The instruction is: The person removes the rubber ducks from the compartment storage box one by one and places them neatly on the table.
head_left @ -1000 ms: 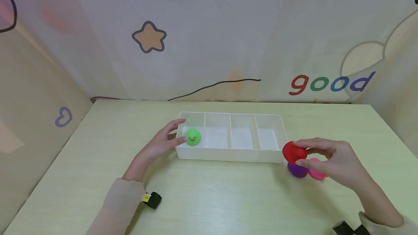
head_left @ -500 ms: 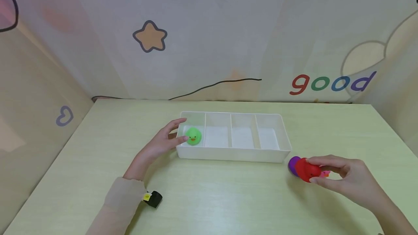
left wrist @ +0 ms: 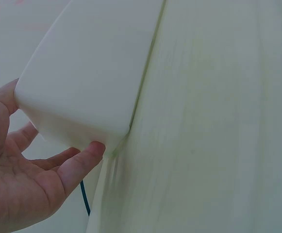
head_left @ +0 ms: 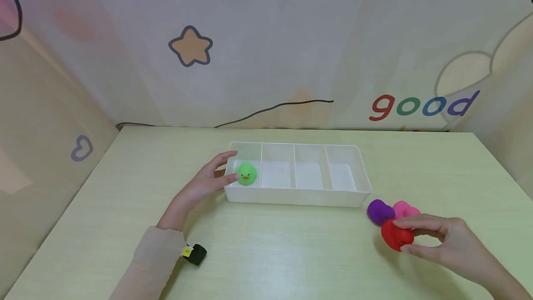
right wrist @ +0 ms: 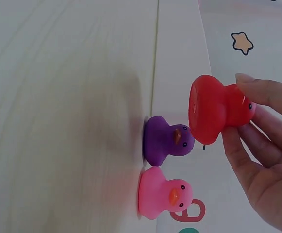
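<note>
Reaching over the worktop point(head_left: 287, 253); holding the white tray point(head_left: 291, 197) by its left end in the curled left grip point(head_left: 208, 177); slanting inward with the right grip point(head_left: 447, 240), pinching the red duck point(head_left: 394, 235) aloft near the purple duck point(head_left: 379, 211) and pink duck point(head_left: 405, 209).

In the head view, the right hand point(head_left: 449, 240) partly hides the pink duck point(head_left: 405, 208), and the yellow label point(head_left: 187, 251) is too small to read. The left wrist view's top edge cuts off the tray point(left wrist: 90, 63).

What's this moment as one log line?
left hand: holds white divided tray | right hand: pinches red toy duck aloft | green toy duck: in tray | purple toy duck, pink toy duck: on table
</note>
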{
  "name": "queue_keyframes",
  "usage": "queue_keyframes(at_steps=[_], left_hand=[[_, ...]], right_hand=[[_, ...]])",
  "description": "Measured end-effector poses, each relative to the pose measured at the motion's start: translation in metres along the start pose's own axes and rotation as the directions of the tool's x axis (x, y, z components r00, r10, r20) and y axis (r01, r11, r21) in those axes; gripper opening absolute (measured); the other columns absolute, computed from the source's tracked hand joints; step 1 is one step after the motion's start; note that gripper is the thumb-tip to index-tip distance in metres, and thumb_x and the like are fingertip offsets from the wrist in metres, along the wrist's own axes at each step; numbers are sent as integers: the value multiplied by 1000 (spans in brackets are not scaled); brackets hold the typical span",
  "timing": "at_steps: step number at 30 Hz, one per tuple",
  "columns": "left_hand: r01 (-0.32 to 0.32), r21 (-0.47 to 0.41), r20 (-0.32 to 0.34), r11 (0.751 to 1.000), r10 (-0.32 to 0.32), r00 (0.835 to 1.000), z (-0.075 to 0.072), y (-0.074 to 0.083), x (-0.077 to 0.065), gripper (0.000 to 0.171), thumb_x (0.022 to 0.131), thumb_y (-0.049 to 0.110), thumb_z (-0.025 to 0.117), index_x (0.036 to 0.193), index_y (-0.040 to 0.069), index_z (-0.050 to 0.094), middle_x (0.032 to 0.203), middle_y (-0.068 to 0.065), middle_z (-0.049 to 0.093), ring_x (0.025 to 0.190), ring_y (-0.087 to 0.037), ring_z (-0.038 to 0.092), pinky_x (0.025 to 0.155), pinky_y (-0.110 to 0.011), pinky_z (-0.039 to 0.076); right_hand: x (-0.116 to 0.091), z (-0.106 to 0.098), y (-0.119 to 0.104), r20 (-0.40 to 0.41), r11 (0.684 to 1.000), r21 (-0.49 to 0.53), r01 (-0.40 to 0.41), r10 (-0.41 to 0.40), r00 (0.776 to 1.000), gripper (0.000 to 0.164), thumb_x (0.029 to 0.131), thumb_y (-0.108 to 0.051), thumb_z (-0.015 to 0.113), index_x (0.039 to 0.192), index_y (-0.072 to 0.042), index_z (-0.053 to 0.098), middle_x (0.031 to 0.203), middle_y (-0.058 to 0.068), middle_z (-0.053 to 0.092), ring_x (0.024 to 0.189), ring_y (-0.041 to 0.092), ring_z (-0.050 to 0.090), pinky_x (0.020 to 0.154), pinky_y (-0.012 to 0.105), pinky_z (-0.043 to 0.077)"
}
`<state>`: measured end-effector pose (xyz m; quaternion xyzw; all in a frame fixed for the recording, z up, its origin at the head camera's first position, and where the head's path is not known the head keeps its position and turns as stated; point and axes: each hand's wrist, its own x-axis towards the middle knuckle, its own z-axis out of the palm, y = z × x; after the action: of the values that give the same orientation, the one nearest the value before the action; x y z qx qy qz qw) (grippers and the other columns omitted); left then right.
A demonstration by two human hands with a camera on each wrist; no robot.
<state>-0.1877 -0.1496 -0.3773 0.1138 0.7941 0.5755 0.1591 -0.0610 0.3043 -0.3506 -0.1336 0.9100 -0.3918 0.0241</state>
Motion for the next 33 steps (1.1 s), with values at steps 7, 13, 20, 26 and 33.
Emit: queue_keyframes(at_steps=[7, 13, 20, 26, 33], left_hand=[[3, -3, -2, 1000, -3, 1000, 0, 2, -1, 63, 86, 27, 63, 140, 27, 31, 148, -12, 18, 133, -37, 24, 97, -51, 36], [11, 3, -3, 1000, -11, 1000, 0, 1, -1, 63, 86, 28, 63, 140, 28, 31, 148, -11, 17, 133, -38, 23, 98, -51, 35], [-2, 4, 2, 1000, 2, 1000, 0, 0, 1, 64, 86, 27, 63, 141, 25, 30, 148, -14, 17, 132, -39, 26, 96, -51, 36], [0, -3, 3, 1000, 0, 1000, 0, 0, 0, 64, 86, 27, 63, 141, 25, 30, 148, -13, 17, 132, -37, 26, 97, -50, 36], [9, -2, 1, 1000, -9, 1000, 1, 0, -1, 63, 86, 29, 63, 140, 28, 31, 148, -12, 16, 133, -37, 24, 98, -51, 35]], right_hand=[[1, 3, 10, 38, 998, 2, 57, -57, 998, 37, 68, -7, 78, 103, -9, 68, 96, -13, 66, 78, 3, 61, 69, 14, 49], [1, 6, 16, 61, 989, 25, 143, -145, 988, 35, 67, -5, 79, 100, -9, 69, 96, -14, 66, 78, 2, 61, 69, 10, 47], [3, 9, 22, 89, 988, 13, 156, -157, 984, 35, 66, -9, 80, 99, -10, 69, 98, -16, 65, 79, 0, 61, 69, 12, 48], [6, 11, 24, 124, 988, -3, 154, -153, 980, 34, 66, -8, 80, 98, -6, 69, 99, -19, 63, 78, 0, 61, 68, 11, 48], [9, 10, 23, 140, 992, -42, 118, -111, 984, 34, 66, -10, 80, 98, -4, 68, 98, -10, 67, 78, -1, 61, 68, 12, 48]])
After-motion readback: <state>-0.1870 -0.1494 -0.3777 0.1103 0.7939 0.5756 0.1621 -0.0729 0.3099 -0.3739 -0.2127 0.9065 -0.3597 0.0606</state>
